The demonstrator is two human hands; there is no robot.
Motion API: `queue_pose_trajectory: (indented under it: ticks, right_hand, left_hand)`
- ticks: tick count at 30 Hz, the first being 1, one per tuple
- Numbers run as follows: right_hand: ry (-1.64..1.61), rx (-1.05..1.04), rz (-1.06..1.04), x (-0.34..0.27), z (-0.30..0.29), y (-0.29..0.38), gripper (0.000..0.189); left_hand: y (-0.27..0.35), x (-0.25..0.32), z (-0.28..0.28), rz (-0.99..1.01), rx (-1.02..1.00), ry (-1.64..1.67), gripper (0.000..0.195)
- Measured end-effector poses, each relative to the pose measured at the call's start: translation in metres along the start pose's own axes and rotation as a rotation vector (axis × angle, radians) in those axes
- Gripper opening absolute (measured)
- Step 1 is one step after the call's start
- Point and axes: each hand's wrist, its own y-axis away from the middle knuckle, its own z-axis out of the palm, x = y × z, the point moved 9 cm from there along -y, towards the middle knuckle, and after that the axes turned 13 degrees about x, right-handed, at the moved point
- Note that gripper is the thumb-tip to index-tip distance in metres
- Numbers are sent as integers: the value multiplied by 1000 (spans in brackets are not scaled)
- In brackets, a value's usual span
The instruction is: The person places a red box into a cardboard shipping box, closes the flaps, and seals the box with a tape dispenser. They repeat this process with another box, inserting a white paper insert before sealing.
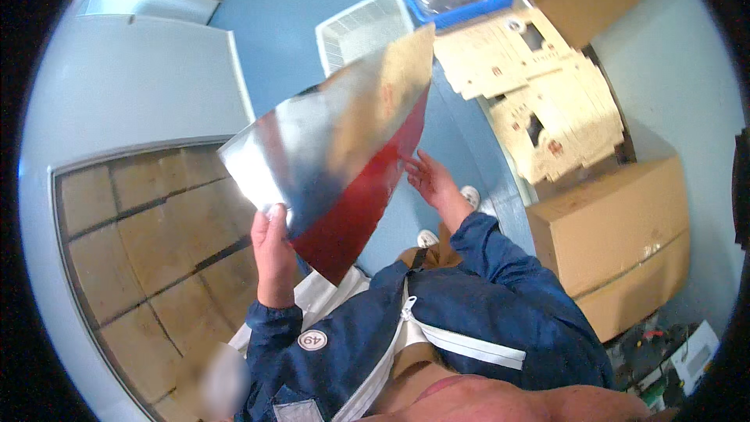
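My left hand [273,255] grips the near left corner of a large, shiny silver sheet [316,129] with the thumb on top. A red area [363,199] runs along the sheet's lower right side; whether it is a fold or the underside, I cannot tell. The silver face mirrors the surroundings, and its far corner reaches up toward the flat cardboard pieces. Beside the red edge is my right hand [432,181], fingers spread and the fingertips at or very near the sheet.
Flat printed cardboard pieces [556,111] lie stacked at the right, above a large carton [621,240]. Beyond the sheet stand a white plastic basket [366,26] and a blue crate [469,14] with clear plastic packs. Brown cartons [158,240] fill the left, by grey panels [152,76].
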Motion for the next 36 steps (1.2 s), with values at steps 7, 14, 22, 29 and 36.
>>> queue_pose_trajectory:
  ticks: [7,14,22,29,36]
  right_hand:
    - [611,-497,-471,-15,270,141,70]
    - [393,-798,18,13,362,159,89]
    - [1201,-755,-303,69,408,123,47]
    - [1222,-662,-416,72,483,160,51]
    - [1179,-660,-573,91,554,141,68]
  left_hand:
    - [67,73,-156,692,582,-420,15]
    - [120,47,-102,1010,155,-852,33]
    - [86,-103,-105,600,-138,-764,74]
    - [-55,-87,-307,412,562,-339,97]
    - [-168,-57,-356,-7,312,427,79]
